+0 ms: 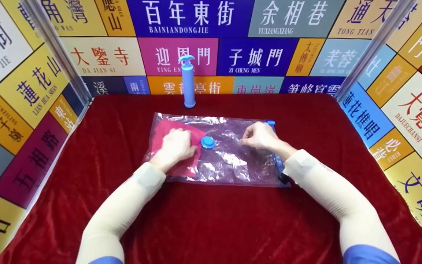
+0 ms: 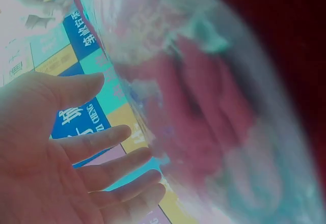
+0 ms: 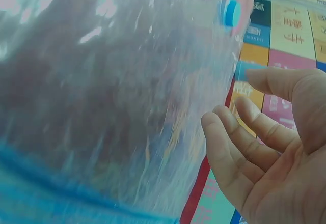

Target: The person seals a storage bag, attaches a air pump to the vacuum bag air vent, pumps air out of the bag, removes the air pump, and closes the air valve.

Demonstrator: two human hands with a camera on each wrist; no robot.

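Observation:
A clear plastic vacuum storage bag point(image 1: 229, 163) lies flat across the middle of the table, with a folded pink cloth point(image 1: 164, 127) inside its left part. A round blue valve point(image 1: 207, 142) sits near the bag's centre, just right of the cloth. My left hand point(image 1: 175, 146) rests on the bag over the cloth, and in the left wrist view its extended fingertips point(image 2: 145, 155) meet the plastic. My right hand point(image 1: 260, 135) is over the bag's right part, near the blue zip edge point(image 1: 278, 165). Its fingers are loosely bent with nothing between them, fingertips close to the plastic.
Behind the bag a blue hand pump point(image 1: 188, 86) stands upright near the table's back edge. Dark red velvet point(image 1: 211, 220) covers the table. Panels with printed place names point(image 1: 178, 57) enclose the back and both sides, with metal posts point(image 1: 368, 51) at the back corners.

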